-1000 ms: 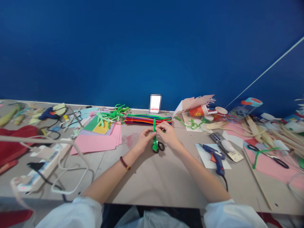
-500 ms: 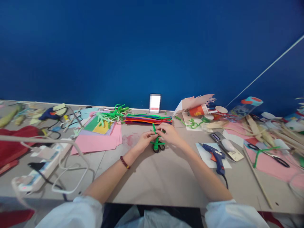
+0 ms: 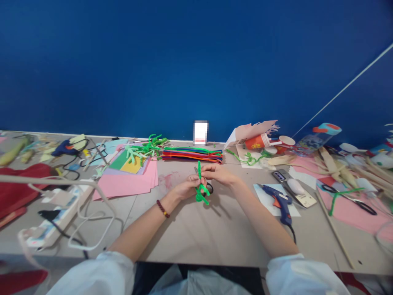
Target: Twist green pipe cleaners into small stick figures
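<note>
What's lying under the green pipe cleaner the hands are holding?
Below the green pipe cleaner, held by the left hand and right hand, a black scissor handle shows on the table; the rest of the scissors is hidden beneath them.

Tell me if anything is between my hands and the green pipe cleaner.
Nothing visible: your left hand and right hand are both on the green pipe cleaner. The black-handled scissors lie beneath them, not between.

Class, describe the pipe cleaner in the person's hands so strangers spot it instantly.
On the craft table below the blue wall, find the central multicoloured pipe cleaner bundle. Just in front, the left hand and right hand pinch a twisted green pipe cleaner. Unlike the loose green tangle behind, it is held, one end upright, the other curled.
</note>
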`<act>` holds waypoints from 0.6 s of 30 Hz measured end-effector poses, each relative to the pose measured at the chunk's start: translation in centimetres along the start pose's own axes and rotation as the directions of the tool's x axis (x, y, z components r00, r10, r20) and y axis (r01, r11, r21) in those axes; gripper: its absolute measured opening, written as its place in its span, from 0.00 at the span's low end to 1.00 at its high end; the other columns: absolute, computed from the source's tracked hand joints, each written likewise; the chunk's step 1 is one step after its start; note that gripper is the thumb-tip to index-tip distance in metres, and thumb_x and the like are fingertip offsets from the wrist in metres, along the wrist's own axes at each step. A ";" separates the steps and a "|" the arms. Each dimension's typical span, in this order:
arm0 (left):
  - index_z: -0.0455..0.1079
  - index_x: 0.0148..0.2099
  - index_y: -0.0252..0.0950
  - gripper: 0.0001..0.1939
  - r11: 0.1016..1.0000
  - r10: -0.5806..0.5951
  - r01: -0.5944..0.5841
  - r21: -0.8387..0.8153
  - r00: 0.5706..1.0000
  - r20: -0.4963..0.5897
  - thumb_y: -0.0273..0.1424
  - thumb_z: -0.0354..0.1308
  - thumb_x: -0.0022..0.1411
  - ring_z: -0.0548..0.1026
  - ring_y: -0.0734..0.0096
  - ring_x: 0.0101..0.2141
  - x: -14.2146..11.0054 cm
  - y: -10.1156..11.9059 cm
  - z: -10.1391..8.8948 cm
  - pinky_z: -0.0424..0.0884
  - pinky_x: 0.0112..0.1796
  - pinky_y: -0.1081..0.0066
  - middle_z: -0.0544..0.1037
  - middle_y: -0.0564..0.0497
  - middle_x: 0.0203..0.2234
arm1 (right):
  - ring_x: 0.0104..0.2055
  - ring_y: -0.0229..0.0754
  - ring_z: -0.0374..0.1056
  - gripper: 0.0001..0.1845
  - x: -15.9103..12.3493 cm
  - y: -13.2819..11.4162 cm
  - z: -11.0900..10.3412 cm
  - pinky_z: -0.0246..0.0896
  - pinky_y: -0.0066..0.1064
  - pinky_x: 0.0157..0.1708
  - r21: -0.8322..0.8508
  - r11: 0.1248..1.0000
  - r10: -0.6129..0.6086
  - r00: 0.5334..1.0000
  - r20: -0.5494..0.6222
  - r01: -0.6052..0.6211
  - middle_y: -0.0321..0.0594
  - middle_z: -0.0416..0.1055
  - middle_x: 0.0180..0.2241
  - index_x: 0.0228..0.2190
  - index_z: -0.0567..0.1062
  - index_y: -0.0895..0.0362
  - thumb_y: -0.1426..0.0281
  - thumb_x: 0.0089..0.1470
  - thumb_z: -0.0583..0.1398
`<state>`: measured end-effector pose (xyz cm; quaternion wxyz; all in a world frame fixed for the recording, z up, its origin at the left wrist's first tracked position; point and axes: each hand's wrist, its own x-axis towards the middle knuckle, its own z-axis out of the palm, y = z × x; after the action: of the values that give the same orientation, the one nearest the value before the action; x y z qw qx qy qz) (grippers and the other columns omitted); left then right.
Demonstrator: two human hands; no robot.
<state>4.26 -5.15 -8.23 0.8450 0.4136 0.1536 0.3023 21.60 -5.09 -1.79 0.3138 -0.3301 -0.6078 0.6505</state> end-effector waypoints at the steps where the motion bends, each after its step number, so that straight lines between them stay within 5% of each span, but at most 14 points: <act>1: 0.73 0.26 0.31 0.18 1.000 0.003 -0.002 -0.015 1.000 0.020 0.41 0.70 0.45 0.71 0.74 0.22 0.0 -0.1 -0.2 0.66 0.30 0.71 0.73 0.51 0.18 | 0.23 0.34 0.65 0.16 0.1 0.3 0.2 0.58 0.27 0.26 0.052 0.999 0.013 1.000 -0.008 -0.013 0.35 0.71 0.21 0.24 0.73 0.59 0.58 0.46 0.65; 4: 0.73 0.28 0.32 0.18 1.000 0.002 -0.003 -0.016 1.000 -0.007 0.42 0.70 0.46 0.71 0.73 0.23 0.1 0.0 -0.2 0.66 0.31 0.70 0.73 0.51 0.19 | 0.22 0.33 0.62 0.16 0.3 0.7 0.3 0.56 0.26 0.24 0.071 0.997 0.026 1.000 -0.011 -0.025 0.35 0.70 0.21 0.23 0.72 0.59 0.59 0.47 0.65; 7: 0.75 0.32 0.33 0.16 0.988 0.086 -0.060 0.139 0.979 -0.186 0.41 0.69 0.48 0.72 0.72 0.27 0.5 0.4 0.3 0.66 0.33 0.71 0.76 0.49 0.25 | 0.22 0.32 0.60 0.14 0.4 0.4 0.0 0.54 0.26 0.25 -0.043 0.999 -0.009 0.993 -0.122 0.004 0.33 0.67 0.20 0.22 0.71 0.58 0.60 0.48 0.63; 12: 0.75 0.35 0.36 0.15 0.859 0.408 -0.171 0.483 0.798 -0.443 0.38 0.69 0.46 0.72 0.71 0.32 1.5 0.1 1.0 0.65 0.37 0.71 0.77 0.51 0.30 | 0.27 0.36 0.62 0.07 0.7 0.5 0.2 0.57 0.29 0.30 -0.312 0.950 -0.148 0.892 -0.428 0.008 0.34 0.68 0.24 0.24 0.71 0.57 0.67 0.46 0.61; 15: 0.74 0.32 0.37 0.10 0.737 0.563 -0.194 0.648 0.705 -0.430 0.35 0.68 0.47 0.72 0.70 0.34 1.5 0.2 1.2 0.65 0.40 0.70 0.76 0.51 0.31 | 0.29 0.39 0.65 0.04 1.0 1.0 1.0 0.58 0.31 0.33 -0.445 0.896 -0.245 0.830 -0.501 -0.004 0.36 0.70 0.25 0.23 0.70 0.56 0.69 0.46 0.59; 18: 0.74 0.28 0.37 0.08 0.673 0.625 -0.228 0.703 0.684 -0.377 0.35 0.68 0.48 0.72 0.68 0.37 1.2 0.4 1.3 0.64 0.43 0.69 0.77 0.50 0.30 | 0.31 0.40 0.66 0.04 1.2 1.4 1.7 0.59 0.33 0.35 -0.544 0.839 -0.322 0.793 -0.517 -0.014 0.37 0.71 0.27 0.25 0.71 0.56 0.69 0.47 0.59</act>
<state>5.72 -4.97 -7.07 0.4722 0.5696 0.3889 0.5489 19.55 -5.23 -3.19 0.4390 -0.5348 -0.6583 0.2965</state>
